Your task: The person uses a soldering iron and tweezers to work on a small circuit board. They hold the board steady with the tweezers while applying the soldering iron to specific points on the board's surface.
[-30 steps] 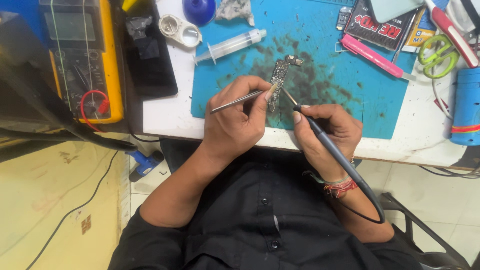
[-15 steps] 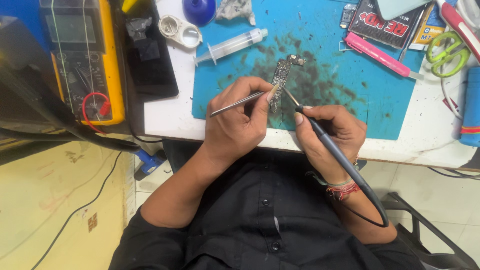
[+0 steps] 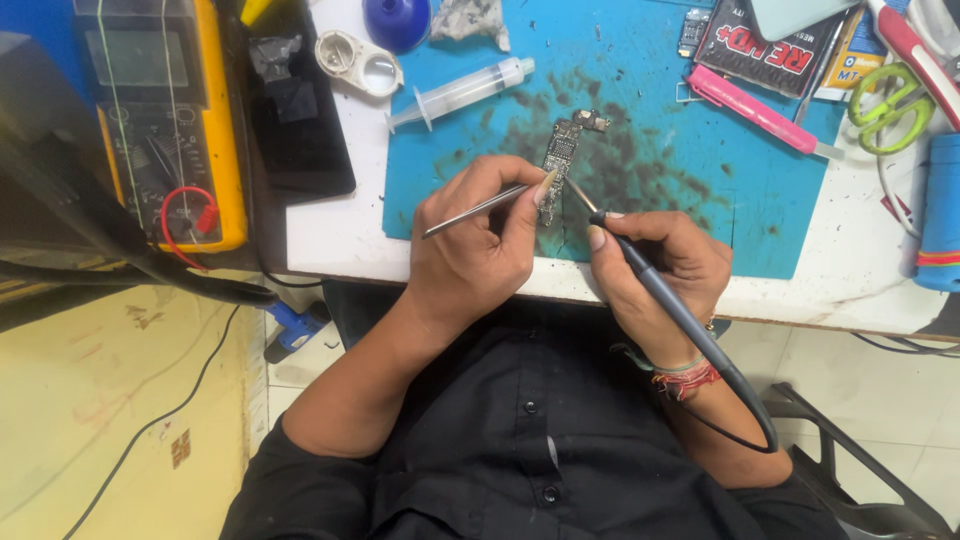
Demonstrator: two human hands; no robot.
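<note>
left hand [image 3: 470,255] grip: thin steel tweezers [image 3: 480,208] | right hand [image 3: 665,270] grip: slim soldering iron [image 3: 650,275]

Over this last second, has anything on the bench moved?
Hardly anything. The left hand still pinches the tweezers and the right hand still holds the corded soldering pen, both tips at the small circuit board on the blue mat. Only the view shifted slightly; the syringe stayed put.

One circuit board [image 3: 560,165], one syringe [image 3: 462,92], one multimeter [image 3: 160,120], one pair of green scissors [image 3: 893,105] — plus one tweezers [image 3: 478,209], one soldering iron [image 3: 660,290].
</note>
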